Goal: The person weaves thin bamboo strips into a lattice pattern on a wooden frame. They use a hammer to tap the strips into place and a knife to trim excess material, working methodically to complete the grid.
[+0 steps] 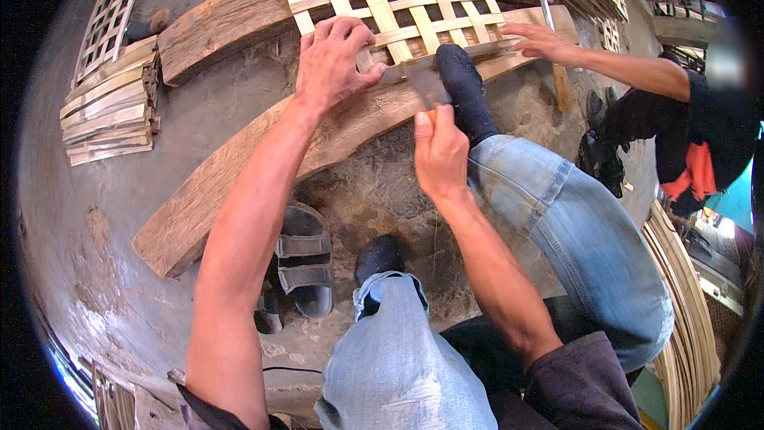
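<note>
passage lay open over grey concrete floor (91,207) left of the nearer thick brown wooden beam (203,207), a dark-socked foot (460,84) blocked the way just right of a broad grey metal blade (426,84), a co-worker's outstretched fingers (519,30) beyond

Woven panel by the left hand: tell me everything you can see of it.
The woven panel is an open lattice of flat, pale strips, bamboo or wood by the look, crossing over and under with dark gaps between. Strip ends jut out at its upper left. It spans two rough wooden beams, overlapping the far one. The left hand lies on its lower left part; another person's hand is at its lower right.
</note>
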`<control>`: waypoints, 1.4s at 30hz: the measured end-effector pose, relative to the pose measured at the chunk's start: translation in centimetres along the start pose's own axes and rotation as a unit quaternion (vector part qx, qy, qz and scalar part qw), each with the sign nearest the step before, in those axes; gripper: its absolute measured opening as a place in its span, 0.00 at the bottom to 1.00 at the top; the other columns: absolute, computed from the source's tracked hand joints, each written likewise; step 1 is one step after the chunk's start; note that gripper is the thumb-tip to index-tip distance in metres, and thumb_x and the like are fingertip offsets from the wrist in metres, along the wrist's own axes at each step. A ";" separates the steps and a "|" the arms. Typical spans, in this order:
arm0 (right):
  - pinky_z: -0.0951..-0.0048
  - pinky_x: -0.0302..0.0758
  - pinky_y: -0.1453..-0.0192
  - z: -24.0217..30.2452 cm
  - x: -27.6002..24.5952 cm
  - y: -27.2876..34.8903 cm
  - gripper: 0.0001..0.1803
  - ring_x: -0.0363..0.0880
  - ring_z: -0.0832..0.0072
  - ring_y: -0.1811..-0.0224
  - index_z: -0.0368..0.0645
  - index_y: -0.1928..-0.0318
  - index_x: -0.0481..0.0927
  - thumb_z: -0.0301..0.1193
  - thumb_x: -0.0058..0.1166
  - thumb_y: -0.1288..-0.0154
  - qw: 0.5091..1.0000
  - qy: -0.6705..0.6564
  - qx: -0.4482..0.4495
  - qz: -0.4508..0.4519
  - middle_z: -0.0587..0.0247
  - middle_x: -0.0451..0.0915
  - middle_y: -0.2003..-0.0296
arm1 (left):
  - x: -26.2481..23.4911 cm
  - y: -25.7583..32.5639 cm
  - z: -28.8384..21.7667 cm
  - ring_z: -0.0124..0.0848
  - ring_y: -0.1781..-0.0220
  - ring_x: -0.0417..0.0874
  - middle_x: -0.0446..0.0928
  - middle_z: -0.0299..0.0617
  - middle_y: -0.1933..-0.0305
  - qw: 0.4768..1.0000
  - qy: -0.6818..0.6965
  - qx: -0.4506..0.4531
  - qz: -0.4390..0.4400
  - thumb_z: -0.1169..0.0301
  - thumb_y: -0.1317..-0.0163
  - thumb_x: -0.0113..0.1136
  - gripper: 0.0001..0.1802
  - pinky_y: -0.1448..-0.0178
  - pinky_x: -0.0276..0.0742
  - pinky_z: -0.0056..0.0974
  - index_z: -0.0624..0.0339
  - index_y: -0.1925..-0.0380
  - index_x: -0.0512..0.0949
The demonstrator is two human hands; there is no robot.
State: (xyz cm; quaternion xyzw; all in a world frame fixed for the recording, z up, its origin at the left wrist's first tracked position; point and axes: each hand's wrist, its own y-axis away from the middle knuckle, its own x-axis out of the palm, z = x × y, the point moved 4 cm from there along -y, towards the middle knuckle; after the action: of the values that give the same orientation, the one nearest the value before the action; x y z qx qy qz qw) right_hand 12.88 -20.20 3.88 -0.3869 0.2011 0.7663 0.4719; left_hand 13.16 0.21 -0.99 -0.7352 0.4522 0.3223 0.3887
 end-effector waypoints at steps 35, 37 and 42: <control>0.50 0.70 0.67 -0.5 -1.2 -0.8 0.18 0.78 0.45 0.70 0.36 0.58 0.72 0.41 0.41 0.20 0.994 -0.076 0.077 -0.029 0.44 0.77 0.75 | -0.4 0.1 -0.3 0.40 0.36 0.71 0.74 0.35 0.41 1.000 -0.005 0.004 -0.005 0.53 0.54 0.76 0.28 0.36 0.68 0.51 0.46 0.53 0.77; 0.62 0.70 0.71 -0.5 -0.9 0.1 0.19 0.75 0.66 0.80 0.38 0.61 0.73 0.41 0.41 0.19 0.993 -0.081 0.057 -0.059 0.59 0.74 0.80 | -0.4 0.3 -0.3 0.41 0.35 0.71 0.74 0.34 0.41 1.000 -0.001 0.003 -0.002 0.52 0.54 0.76 0.28 0.35 0.67 0.52 0.46 0.54 0.77; 0.63 0.70 0.72 2.8 -2.3 0.3 0.18 0.75 0.69 0.79 0.38 0.56 0.74 0.42 0.42 0.20 0.990 -0.108 -0.008 -0.085 0.59 0.74 0.80 | -0.4 0.0 -0.6 0.40 0.35 0.69 0.73 0.35 0.42 1.000 0.002 0.008 0.000 0.51 0.55 0.75 0.30 0.33 0.65 0.50 0.46 0.53 0.77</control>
State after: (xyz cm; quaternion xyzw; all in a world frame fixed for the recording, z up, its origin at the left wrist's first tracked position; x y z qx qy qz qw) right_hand 12.09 -19.76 7.41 -0.3212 0.1087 0.7624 0.5512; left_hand 13.10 -0.09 -0.37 -0.7326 0.4553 0.3170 0.3942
